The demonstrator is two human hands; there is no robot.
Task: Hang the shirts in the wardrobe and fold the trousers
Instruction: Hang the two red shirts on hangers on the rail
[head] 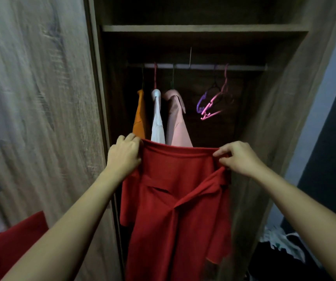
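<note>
Behind red shirt (175, 199): three hung shirts (158, 122), empty hangers (210, 104) beside them.

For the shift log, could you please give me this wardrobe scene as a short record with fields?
held: red shirt, in front of the open wardrobe
left hand: grips its upper edge
right hand: pinches its upper edge
hung on rail: orange shirt, white shirt, pink shirt
empty hangers: purple hanger, pink hanger, right of the shirts
</note>
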